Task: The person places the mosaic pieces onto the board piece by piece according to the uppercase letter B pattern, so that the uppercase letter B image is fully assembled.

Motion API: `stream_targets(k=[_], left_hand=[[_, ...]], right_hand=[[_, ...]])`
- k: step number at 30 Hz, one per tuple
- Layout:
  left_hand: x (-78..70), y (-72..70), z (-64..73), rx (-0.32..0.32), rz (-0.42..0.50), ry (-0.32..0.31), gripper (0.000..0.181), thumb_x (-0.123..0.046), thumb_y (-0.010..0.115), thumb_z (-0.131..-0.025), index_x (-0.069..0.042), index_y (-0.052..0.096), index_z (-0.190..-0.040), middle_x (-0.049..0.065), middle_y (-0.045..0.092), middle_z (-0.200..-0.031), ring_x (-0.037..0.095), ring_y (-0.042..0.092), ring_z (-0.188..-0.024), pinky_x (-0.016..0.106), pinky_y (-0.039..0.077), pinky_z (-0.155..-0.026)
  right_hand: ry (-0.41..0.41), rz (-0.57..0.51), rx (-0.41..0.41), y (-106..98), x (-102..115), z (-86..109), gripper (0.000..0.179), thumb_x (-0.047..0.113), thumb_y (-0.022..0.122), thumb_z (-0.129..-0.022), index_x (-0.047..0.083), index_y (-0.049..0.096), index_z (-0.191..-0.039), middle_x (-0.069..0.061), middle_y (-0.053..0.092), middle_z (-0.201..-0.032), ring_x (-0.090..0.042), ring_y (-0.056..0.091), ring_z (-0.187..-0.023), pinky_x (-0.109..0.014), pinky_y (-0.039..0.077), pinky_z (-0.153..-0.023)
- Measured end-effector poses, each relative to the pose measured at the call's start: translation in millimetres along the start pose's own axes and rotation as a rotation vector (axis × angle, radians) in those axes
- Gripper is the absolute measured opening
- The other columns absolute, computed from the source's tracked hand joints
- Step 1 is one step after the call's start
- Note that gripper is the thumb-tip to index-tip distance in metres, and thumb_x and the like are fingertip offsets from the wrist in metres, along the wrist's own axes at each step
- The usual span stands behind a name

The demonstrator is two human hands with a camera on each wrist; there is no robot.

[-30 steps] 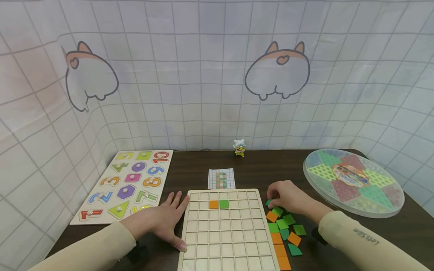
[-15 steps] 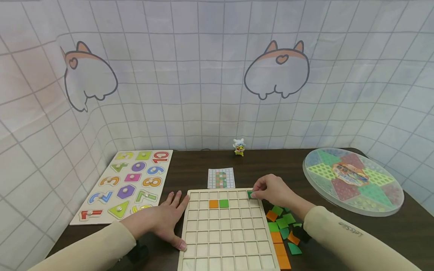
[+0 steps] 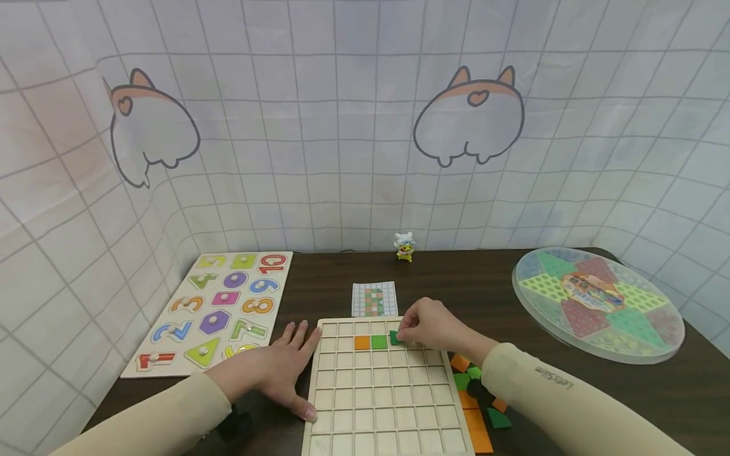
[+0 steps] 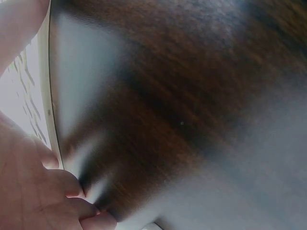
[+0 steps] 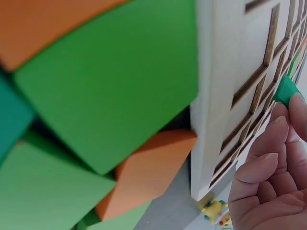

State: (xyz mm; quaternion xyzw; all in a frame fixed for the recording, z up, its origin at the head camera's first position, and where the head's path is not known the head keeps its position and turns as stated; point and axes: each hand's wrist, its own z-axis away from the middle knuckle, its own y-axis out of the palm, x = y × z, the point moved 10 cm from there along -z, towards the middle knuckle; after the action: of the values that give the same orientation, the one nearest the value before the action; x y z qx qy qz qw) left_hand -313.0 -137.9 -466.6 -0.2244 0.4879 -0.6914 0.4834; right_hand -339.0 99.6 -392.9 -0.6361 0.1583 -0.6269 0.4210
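Observation:
My right hand (image 3: 433,326) pinches a dark green tile (image 5: 286,91) between thumb and fingers, over the upper part of a wooden grid board (image 3: 383,398). The tile is partly hidden by the fingertips in the head view. Just left of it, an orange square tile (image 3: 362,342) and a light green square tile (image 3: 379,342) sit side by side in the second row. My left hand (image 3: 279,373) lies spread at the board's left edge, with the thumb tip on the rim. In the left wrist view, its palm (image 4: 29,187) shows beside the board's edge.
Loose orange tiles (image 3: 478,430) and green tiles, some of them hidden by the right sleeve, lie along the board's right side. Behind the board is a printed pattern card (image 3: 374,299). A number puzzle (image 3: 228,297) lies left, a round game board (image 3: 599,304) right, a small figurine (image 3: 404,247) at the back.
My right hand picked up the dark green tile from the pile and carried it left across the board to beside the light green square. My left hand stayed in place.

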Motion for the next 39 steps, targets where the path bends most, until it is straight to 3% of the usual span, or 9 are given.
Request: stream_targets(k=[18,28,34,39], left_hand=[[0.7,0.2,-0.9,0.001,0.006,-0.005,0.155,-0.1,0.064,-0.049,-0.017,0.005,-0.166,0.022,0.001,-0.172,0.047,0.0,-0.158,0.064,0.021,-0.123],[2.2,1.8,-1.7,-0.002,0.006,0.002,0.156,-0.1,0.063,-0.049,-0.016,0.005,-0.166,0.022,0.002,-0.172,0.048,0.0,-0.158,0.064,0.02,-0.123],[2.4,1.7,-2.1,-0.002,-0.001,-0.002,0.156,-0.1,0.063,-0.048,-0.016,0.005,-0.166,0.022,0.001,-0.172,0.048,0.0,-0.158,0.064,0.021,-0.123],[2.1,1.6,-2.3,0.001,0.001,-0.002,0.156,-0.1,0.063,-0.048,-0.016,0.005,-0.166,0.022,0.001,-0.172,0.048,0.0,-0.158,0.064,0.021,-0.123]], right_hand=[[-0.035,0.15,-0.047,4,13,2.8,0.012,0.01,0.079,-0.09,0.011,0.079,-0.078,0.004,0.072,-0.074,-0.01,0.058,-0.068,-0.027,0.052,-0.066],[-0.04,0.138,-0.073,6,15,6.1,0.015,0.008,0.079,-0.089,0.012,0.076,-0.076,0.005,0.071,-0.074,-0.01,0.057,-0.068,-0.027,0.049,-0.064],[-0.059,0.118,-0.043,6,16,6.9,0.007,0.007,0.079,-0.089,0.009,0.077,-0.082,0.003,0.072,-0.08,-0.01,0.058,-0.073,-0.028,0.052,-0.069],[-0.077,0.116,0.014,5,10,7.3,0.006,0.006,0.074,-0.093,0.007,0.08,-0.095,0.0,0.076,-0.095,-0.012,0.063,-0.084,-0.032,0.057,-0.077]])
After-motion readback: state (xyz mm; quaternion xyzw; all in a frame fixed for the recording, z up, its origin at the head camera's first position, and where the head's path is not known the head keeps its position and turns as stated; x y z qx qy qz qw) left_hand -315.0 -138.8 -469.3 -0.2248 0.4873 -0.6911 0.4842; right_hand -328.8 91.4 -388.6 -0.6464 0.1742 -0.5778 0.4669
